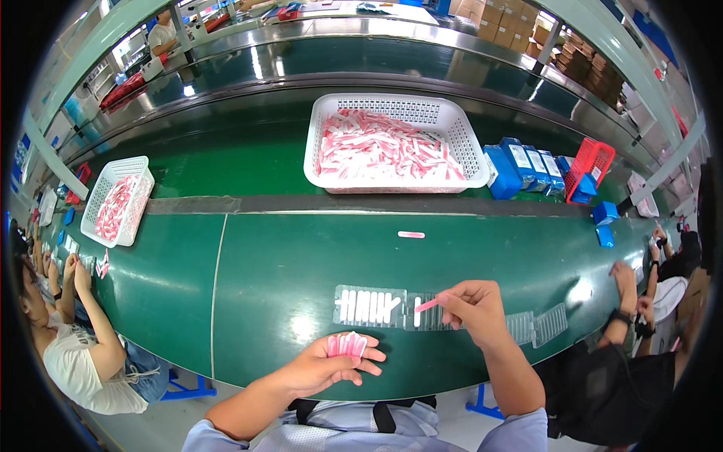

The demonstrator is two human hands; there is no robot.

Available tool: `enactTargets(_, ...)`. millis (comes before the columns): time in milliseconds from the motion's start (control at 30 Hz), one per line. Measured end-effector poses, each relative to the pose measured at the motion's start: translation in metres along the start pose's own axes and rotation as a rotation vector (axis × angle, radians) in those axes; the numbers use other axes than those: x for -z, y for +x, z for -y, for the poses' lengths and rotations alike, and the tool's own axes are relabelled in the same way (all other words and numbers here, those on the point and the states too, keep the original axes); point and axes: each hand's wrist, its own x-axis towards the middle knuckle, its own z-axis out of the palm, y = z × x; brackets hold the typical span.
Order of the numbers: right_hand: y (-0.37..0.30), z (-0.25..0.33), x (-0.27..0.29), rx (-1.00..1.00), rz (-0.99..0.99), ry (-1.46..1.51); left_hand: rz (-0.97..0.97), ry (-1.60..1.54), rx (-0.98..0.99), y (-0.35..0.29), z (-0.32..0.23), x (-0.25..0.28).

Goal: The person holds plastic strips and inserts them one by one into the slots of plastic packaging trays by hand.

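Observation:
My left hand (327,368) is palm up near the front edge of the table, its fingers closed around a fanned bunch of flat pink-and-white strips (347,345) with rounded ends. Between thumb and fingers, my right hand (478,310) pinches a single pink strip (426,305), tilted over the right half of a clear plastic slotted tray (434,322). One white strip (417,310) lies upright in that half, beside the pink one. The left half of the tray holds several white strips (364,306) in a row, the rightmost slanted. My right fingers hide part of the tray.
Beyond lies a loose pink strip (411,235). A large white basket (399,182) of strips stands at the back, with blue boxes (520,167) and a red basket (590,169) beside it. Another clear tray (536,326) lies right. Co-workers sit on both sides; a smaller basket (139,218) stands left.

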Motion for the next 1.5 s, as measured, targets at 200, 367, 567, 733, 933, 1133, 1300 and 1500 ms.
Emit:
enactTargets(200, 0.018, -0.004, 0.020, 0.072, 0.035, -0.253, 0.047, 0.000, -0.012, -0.001, -0.002, -0.004)
enactTargets(367, 0.001, -0.018, 0.009, 0.827, 0.046, -1.117, 0.019, -0.038, 0.010, -0.002, 0.001, -0.003)
enactTargets(567, -0.018, -0.021, -0.001, 0.783, 0.074, -1.290, -0.014, -0.048, 0.004, -0.003, 0.001, -0.005)
enactTargets(733, -0.022, -0.028, 0.003, 0.906, 0.046, -1.220, 0.002, -0.066, 0.026, 0.003, -0.002, -0.009)
enactTargets(933, -0.037, -0.010, -0.049, 0.514, 0.089, -0.703, 0.036, -0.029, 0.035, 0.012, 0.008, -0.022)
enactTargets(1133, -0.028, -0.028, -0.036, 0.333, -0.015, -0.283, 0.059, 0.124, 0.025, 0.015, 0.010, -0.026)
enactTargets(1300, -0.011, -0.009, 0.014, 0.188, -0.128, 0.052, 0.021, 0.076, 0.026, 0.010, 0.010, -0.013)
enactTargets(1500, 0.018, -0.003, 0.027, 0.099, 0.239, -0.643, 0.025, -0.024, 0.049, 0.013, 0.012, -0.015)
